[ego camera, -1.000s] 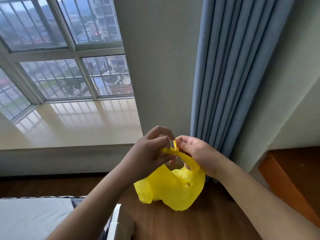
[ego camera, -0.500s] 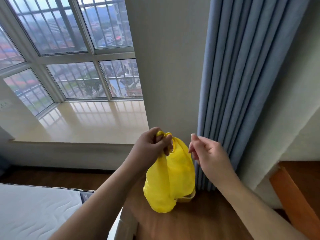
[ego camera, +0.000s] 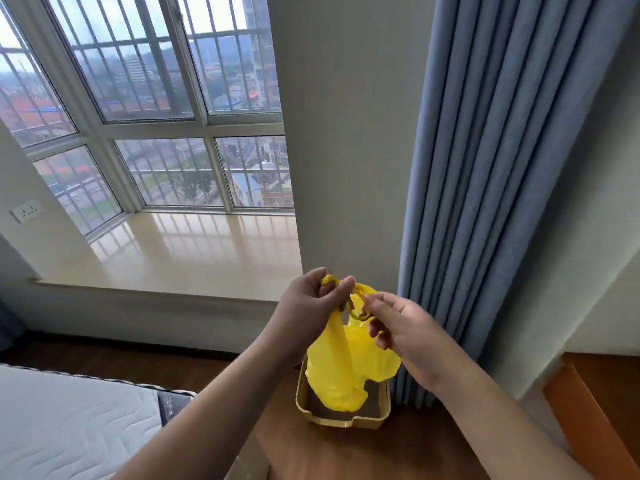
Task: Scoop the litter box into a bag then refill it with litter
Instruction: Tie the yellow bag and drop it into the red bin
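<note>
The left hand (ego camera: 311,303) has its grip clamped on the bunched handles of the yellow bag (ego camera: 346,368), which hangs over the litter box (ego camera: 341,419) on the wooden floor (ego camera: 398,452). The right hand (ego camera: 405,327) pinches a handle loop beside it, by the blue curtain (ego camera: 485,168).

You held a thin, glossy yellow plastic bag (ego camera: 349,362) over a smooth, matt yellow plastic litter box (ego camera: 341,419). The floor (ego camera: 398,452) looked like polished wood, the sill (ego camera: 180,251) glossy stone, the curtain (ego camera: 502,168) matt cloth, and the mattress (ego camera: 69,420) quilted fabric.
</note>
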{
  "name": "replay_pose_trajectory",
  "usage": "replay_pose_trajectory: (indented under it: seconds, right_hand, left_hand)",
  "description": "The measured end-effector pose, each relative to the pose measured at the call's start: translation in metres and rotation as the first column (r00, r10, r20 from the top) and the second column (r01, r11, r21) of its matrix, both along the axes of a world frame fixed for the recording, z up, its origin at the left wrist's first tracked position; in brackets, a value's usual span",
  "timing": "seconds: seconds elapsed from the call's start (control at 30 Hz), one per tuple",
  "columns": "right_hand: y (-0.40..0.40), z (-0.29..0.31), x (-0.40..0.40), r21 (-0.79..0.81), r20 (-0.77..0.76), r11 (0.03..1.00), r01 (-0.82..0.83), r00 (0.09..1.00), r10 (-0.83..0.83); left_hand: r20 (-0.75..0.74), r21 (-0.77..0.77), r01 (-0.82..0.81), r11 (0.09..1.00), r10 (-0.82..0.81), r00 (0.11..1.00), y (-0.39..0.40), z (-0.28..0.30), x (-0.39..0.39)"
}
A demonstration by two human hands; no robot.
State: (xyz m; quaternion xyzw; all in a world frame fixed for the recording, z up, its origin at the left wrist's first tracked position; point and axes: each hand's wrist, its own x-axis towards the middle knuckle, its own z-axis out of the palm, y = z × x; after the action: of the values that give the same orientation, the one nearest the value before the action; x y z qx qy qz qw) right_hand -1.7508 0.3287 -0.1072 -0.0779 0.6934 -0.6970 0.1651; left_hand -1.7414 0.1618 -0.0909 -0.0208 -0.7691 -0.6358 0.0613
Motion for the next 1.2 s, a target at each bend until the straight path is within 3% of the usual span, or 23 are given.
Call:
replay_pose_trajectory:
  seconds: [0.13, 0.47, 0.63, 0.73, 0.83, 1.0, 1.2]
  right_hand:
    - [0.008, 0.006, -0.004, -0.360, 0.186, 0.931, 0.049, 0.982, 0.021]
    - [0.031, -0.026, -0.018, -0.660, 0.335, 0.712, 0.240, 0.942, -0.007]
    - [0.035, -0.042, -0.018, -0.670, 0.392, 0.665, 0.331, 0.918, -0.062]
    - [0.045, -0.046, -0.016, -0.662, 0.450, 0.611, 0.434, 0.882, -0.140]
    - [0.050, -0.049, -0.015, -0.622, 0.469, 0.618, 0.481, 0.861, -0.198]
    - [0.044, -0.045, -0.018, -0.645, 0.440, 0.624, 0.442, 0.882, -0.170]
    - [0.035, -0.033, -0.013, -0.588, 0.348, 0.736, 0.335, 0.926, -0.144]
  left_hand:
    - [-0.057, -0.023, -0.100, 0.995, 0.099, 0.993, -0.011, -0.005, -0.010]
    - [-0.015, 0.088, -0.257, 0.962, 0.260, 0.966, -0.051, -0.031, -0.045]
    - [-0.002, 0.141, -0.309, 0.941, 0.312, 0.950, -0.061, -0.042, -0.053]
    - [0.059, 0.226, -0.395, 0.891, 0.392, 0.918, -0.074, -0.044, -0.059]
    - [0.112, 0.302, -0.443, 0.844, 0.430, 0.896, -0.082, -0.048, -0.061]
    - [0.159, 0.414, -0.353, 0.839, 0.315, 0.936, -0.075, -0.049, -0.059]
    - [0.077, 0.145, -0.203, 0.968, 0.194, 0.978, -0.063, -0.059, -0.048]
